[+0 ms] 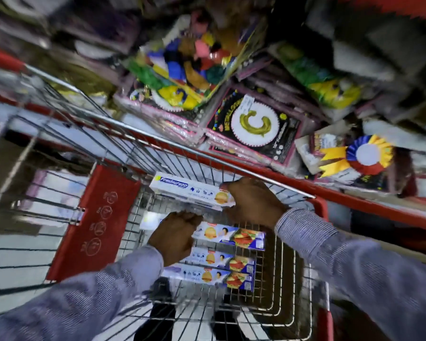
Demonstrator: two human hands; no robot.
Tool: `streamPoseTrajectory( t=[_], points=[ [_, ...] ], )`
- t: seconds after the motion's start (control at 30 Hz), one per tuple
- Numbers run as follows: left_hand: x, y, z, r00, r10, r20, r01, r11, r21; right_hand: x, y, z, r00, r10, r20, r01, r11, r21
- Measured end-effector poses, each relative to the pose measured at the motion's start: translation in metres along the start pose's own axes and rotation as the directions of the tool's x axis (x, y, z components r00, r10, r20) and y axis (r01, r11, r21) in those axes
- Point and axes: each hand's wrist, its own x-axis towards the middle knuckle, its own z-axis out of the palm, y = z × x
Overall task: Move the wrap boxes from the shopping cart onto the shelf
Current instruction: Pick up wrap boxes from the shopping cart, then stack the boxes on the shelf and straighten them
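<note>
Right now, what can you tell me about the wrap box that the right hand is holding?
The wrap box is long, slim and white, apparently cardboard, with blue lettering on its top and a burger picture near one end. It lies roughly level, lifted above the other boxes inside the shopping cart. The right hand grips its burger end; the far end is free.

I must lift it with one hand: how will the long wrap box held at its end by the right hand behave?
The wrap box looks like stiff cardboard, so it probably stays straight. Gripped at one end by the right hand, it may droop. Flat sides: unlikely to roll.
</note>
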Motion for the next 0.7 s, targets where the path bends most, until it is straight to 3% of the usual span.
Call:
streamPoseTrajectory(
  t=[0.13,0.33,0.57,0.7],
  points=[
    [-0.034,0.003,-0.101,0.991,0.009,-0.132,-0.010,1.000,-0.006,-0.028,-0.038,-0.095,0.993,-0.081,-0.087,0.084,0.996,0.030],
    [-0.056,0.027,-0.278,0.944,0.029,-0.328,-0.066,0.993,-0.100,-0.065,-0.088,-0.238,0.949,-0.163,-0.271,0.137,0.984,-0.113],
    [-0.032,0.034,-0.403,0.891,0.077,-0.448,-0.157,0.977,-0.145,-0.097,-0.103,-0.353,0.877,-0.157,-0.455,0.077,0.979,-0.188],
    [-0.005,0.044,-0.448,0.888,0.074,-0.453,-0.142,0.983,-0.118,-0.094,-0.087,-0.390,0.867,-0.121,-0.484,0.017,0.977,-0.213]
  ],
)
